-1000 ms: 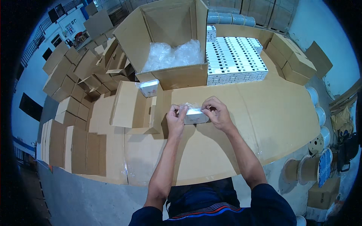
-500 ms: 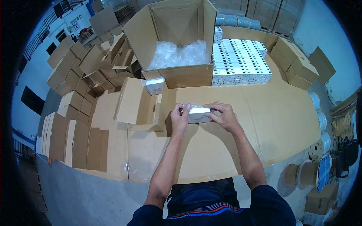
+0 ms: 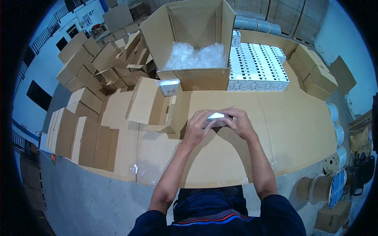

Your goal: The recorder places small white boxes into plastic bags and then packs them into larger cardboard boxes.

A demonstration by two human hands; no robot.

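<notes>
Both hands, left hand [image 3: 197,128] and right hand [image 3: 238,122], clasp our small white box [image 3: 216,117]; stacked white boxes [image 3: 258,67] sit finished, the open carton [image 3: 151,106] unfilled.

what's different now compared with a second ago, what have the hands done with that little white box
Little has changed. Both hands, left and right, keep the white box between them over the cardboard top; they have closed further over it, so less of it shows. Nothing was let go. The big carton, the open small carton and the white box rows lie as before.
</notes>
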